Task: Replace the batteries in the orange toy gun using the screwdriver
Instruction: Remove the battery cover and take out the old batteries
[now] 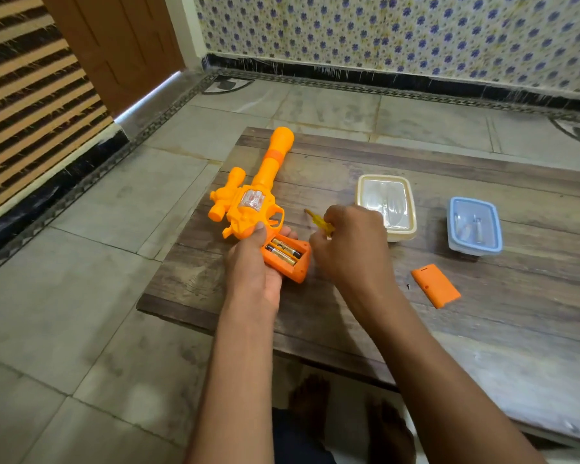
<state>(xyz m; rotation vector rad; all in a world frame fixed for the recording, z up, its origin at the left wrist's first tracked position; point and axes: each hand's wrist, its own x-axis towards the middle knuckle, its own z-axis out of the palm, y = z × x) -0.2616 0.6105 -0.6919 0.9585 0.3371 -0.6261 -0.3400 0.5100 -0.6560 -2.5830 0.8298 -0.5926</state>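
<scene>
Toy gun [248, 202]: frame centre, over bench [482, 329]; light, stiff plastic.
Left hand [258, 262]: grips handle; batteries [283, 252] exposed.
Right hand [349, 249]: holds screwdriver [318, 222].
Grip advice: steady by handle.

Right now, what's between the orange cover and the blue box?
In the head view, only bare wooden table lies between the orange cover and the blue box.

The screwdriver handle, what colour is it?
Translucent yellow, seen in the head view, where the right hand grips the screwdriver.
</scene>
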